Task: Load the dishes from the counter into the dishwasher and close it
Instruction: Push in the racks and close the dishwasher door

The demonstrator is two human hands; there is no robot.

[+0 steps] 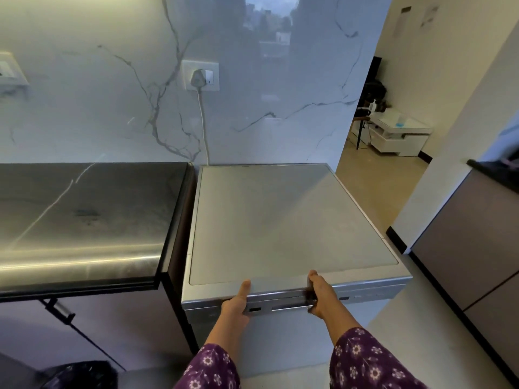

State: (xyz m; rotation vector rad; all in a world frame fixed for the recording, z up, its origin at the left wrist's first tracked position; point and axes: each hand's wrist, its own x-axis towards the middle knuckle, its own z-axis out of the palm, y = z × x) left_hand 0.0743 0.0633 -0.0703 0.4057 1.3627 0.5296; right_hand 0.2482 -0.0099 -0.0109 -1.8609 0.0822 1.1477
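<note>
Left hand (235,300), right hand (318,294) grip door (283,338) top at dishwasher's (280,220) front edge. Likely closing step; next, push firmly until latched.

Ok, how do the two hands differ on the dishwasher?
The left hand grips the dishwasher's door left of middle, the right hand just right of it. The left hand's fingers are hidden underneath; the right hand's curl visibly over the handle. Both thumbs rest on top.
</note>
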